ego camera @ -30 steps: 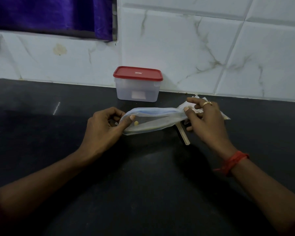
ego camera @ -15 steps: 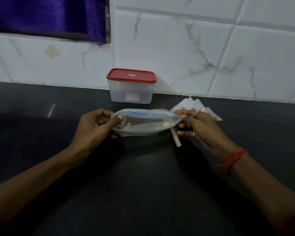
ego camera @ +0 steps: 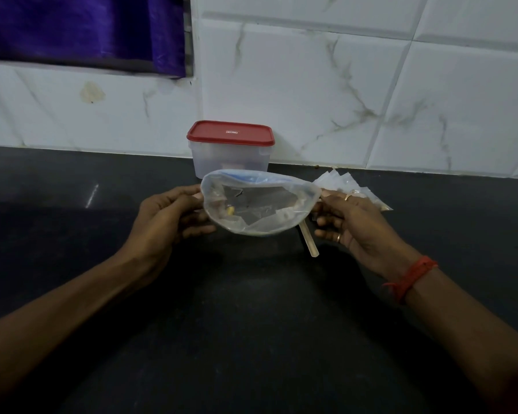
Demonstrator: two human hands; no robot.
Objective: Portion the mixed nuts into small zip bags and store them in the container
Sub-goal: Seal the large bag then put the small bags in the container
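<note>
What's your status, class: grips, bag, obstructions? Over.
Left grip and right grip each hold an end of the zip bag, mouth spread open. Container behind it, red lid on. Wooden stick lies beneath.

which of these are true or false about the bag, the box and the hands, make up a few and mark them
1. The left hand and the right hand each hold one end of the clear bag. True.
2. The box has its red lid off. False: the lid sits on the box.
3. The clear bag is full of nuts. False: only a few bits lie in it.
4. A pile of small bags lies on the counter beyond the right hand. True.
</note>
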